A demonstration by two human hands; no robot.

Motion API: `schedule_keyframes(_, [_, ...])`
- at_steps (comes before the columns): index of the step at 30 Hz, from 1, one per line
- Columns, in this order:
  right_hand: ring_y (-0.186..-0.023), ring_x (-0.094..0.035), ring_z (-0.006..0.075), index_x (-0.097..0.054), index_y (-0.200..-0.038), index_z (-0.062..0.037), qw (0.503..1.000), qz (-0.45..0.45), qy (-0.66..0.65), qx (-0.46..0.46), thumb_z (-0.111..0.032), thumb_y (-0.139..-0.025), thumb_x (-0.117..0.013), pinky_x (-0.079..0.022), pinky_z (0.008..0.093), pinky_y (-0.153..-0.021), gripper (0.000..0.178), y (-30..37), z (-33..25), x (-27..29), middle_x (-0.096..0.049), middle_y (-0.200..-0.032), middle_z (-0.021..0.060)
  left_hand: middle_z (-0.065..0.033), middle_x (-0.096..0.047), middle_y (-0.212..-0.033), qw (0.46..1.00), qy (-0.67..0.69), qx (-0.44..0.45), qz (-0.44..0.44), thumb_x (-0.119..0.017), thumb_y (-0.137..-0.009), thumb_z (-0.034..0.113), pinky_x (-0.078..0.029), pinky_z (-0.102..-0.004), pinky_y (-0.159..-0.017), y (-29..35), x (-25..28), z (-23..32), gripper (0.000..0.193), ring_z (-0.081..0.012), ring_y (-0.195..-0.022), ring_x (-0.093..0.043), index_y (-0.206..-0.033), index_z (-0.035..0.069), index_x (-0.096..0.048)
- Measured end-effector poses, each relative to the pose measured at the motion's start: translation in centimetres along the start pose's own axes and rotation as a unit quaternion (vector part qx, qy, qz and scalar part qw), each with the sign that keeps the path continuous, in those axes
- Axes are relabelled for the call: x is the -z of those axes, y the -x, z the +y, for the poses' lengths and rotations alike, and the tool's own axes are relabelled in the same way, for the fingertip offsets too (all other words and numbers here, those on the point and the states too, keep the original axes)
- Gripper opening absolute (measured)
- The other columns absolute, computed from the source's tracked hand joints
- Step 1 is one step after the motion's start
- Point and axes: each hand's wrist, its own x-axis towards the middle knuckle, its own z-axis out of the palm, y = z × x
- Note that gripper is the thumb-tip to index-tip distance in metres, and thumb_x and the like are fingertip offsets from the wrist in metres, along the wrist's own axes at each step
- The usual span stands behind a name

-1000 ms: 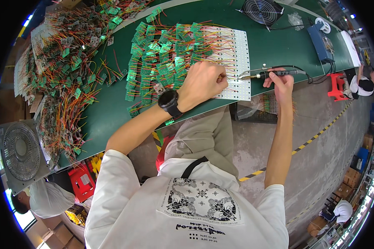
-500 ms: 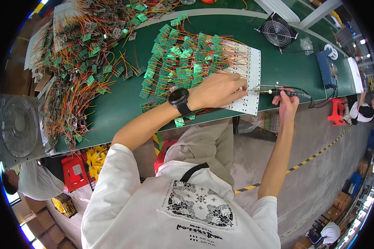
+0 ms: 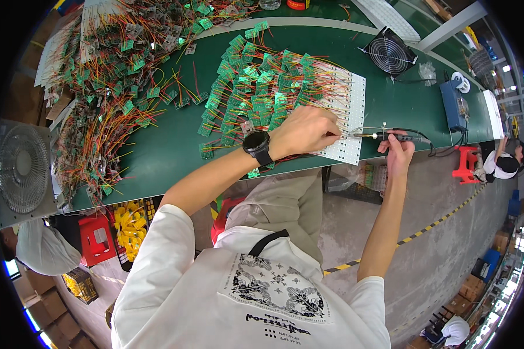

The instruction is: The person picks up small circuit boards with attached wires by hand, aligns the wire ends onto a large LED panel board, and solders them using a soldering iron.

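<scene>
My right hand (image 3: 397,153) is closed around a soldering iron (image 3: 383,136), with a thin metal tube running beside its tip. The tip points left, over the right part of a white perforated board (image 3: 348,152). Close to the tip, my left hand (image 3: 306,130) has its fingers pinched together, low over the board; whatever they hold is too small to make out. Red and yellow wires (image 3: 339,96) lie across the board, leading left to rows of small green circuit boards (image 3: 261,103). A black watch (image 3: 256,145) is on my left wrist.
A big heap of wired circuit boards (image 3: 119,87) covers the left of the green table (image 3: 174,145). Toward the back right are a black fan (image 3: 389,52), a blue box-shaped unit (image 3: 453,104) and a solder-like spool (image 3: 461,82). A grey fan (image 3: 23,168) stands far left. Other people sit nearby.
My left fingers have drawn closer together and shifted slightly toward me. The soldering iron has also come a little nearer to me, its tip still beside those fingers. The whole view has shifted slightly.
</scene>
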Motion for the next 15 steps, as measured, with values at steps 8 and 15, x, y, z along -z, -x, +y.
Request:
schedule_keyframes(8, [-0.056, -0.062, 0.0206, -0.061, -0.102, 0.0079, 0.999, -0.014, 0.025, -0.019, -0.009, -0.088, -0.064, -0.047, 0.0287, -0.054, 0.022, -0.08, -0.03, 0.3, -0.064, -0.075, 0.0128, -0.0067, -0.067, -0.081, 1.0, -0.013, 0.003, 0.024, -0.067, -0.078, 0.014, -0.052, -0.0384, -0.062, 0.17, -0.55, -0.54, 0.01, -0.028, -0.072, -0.065, -0.083, 0.006, -0.072])
schedule_keyframes(15, [-0.057, -0.063, 0.021, -0.06, -0.1, 0.0086, 0.999, -0.025, 0.02, -0.011, -0.007, -0.088, -0.064, -0.047, 0.0279, -0.054, 0.02, -0.06, -0.13, 0.25, -0.064, -0.078, 0.0129, -0.0064, -0.067, -0.081, 0.999, 0.001, 0.006, 0.042, -0.068, -0.078, 0.013, -0.051, -0.0378, -0.061, 0.12, -0.67, -0.58, 0.009, -0.0273, -0.069, -0.064, -0.081, 0.005, -0.071])
